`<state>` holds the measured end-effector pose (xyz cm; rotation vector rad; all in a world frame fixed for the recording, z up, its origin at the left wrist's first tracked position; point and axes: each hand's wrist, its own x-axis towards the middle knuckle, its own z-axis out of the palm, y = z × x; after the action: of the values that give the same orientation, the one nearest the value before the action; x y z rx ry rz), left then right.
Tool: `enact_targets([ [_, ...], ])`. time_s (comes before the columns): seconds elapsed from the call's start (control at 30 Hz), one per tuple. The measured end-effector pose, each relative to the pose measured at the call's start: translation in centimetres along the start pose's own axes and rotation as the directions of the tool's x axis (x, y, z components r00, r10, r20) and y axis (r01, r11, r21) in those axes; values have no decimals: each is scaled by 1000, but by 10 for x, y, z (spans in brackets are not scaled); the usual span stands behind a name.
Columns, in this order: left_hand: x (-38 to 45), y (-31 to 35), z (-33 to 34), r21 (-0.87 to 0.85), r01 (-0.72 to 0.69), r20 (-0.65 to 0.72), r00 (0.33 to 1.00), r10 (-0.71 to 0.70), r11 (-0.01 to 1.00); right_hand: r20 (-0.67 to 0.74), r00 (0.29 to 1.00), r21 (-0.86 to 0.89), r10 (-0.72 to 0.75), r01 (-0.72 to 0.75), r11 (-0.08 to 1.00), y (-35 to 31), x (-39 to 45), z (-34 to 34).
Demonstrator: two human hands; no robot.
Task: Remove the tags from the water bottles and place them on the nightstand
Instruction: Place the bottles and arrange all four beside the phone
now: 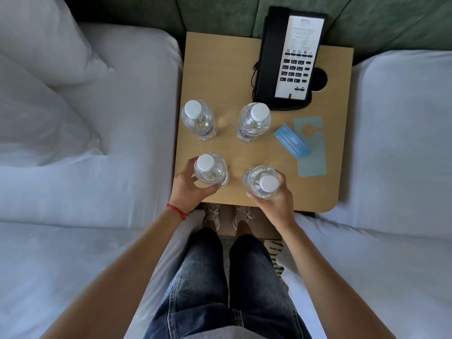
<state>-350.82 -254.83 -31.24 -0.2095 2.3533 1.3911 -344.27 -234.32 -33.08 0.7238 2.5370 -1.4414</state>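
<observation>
Surface: light wooden nightstand [220, 57] standing between two white beds [97, 167], rounded corner at near right.
Far-left bottle [198, 119]: upright on the surface, white cap on, standing free.
Far-right bottle [253, 122]: upright, white cap on, just in front of the telephone, standing free.
Near-left bottle [210, 170]: upright near the front edge, white cap on, wrapped by the left hand.
Near-right bottle [261, 181]: close to the front edge, tilted with its cap leaning toward the camera, wrapped by the right hand.
Left hand [189, 185]: grip closed round the near-left bottle from the left and near side, thumb across the front; red string bracelet [176, 210] on the wrist.
Right hand [276, 199]: grip closed round the near-right bottle from the right and near side.
Tags: a bright blue tag [292, 141] lying flat to the right of the bottles, overlapping a pale blue hanger-shaped tag [313, 152] beneath it.
Telephone [288, 57]: black, at the far right of the surface, handset on its left side, coiled cord beside it.
Below: jeans [220, 289] and light shoes [227, 216] under the front edge.
</observation>
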Motion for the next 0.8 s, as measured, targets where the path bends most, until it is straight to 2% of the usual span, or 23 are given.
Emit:
enact_targets([
  [0.33,-21,20,-5,80,-124,134,985,113,989,83,996,19,-43,42,999,-10,-14,-17],
  [0.67,-34,35,-15,112,-73,75,995,65,991,136,987,47,-89,83,995,-28,-17,-48],
  [0.8,-41,47,-17,108,-100,43,994,96,989,136,983,78,-123,113,991,-38,-12,-65],
])
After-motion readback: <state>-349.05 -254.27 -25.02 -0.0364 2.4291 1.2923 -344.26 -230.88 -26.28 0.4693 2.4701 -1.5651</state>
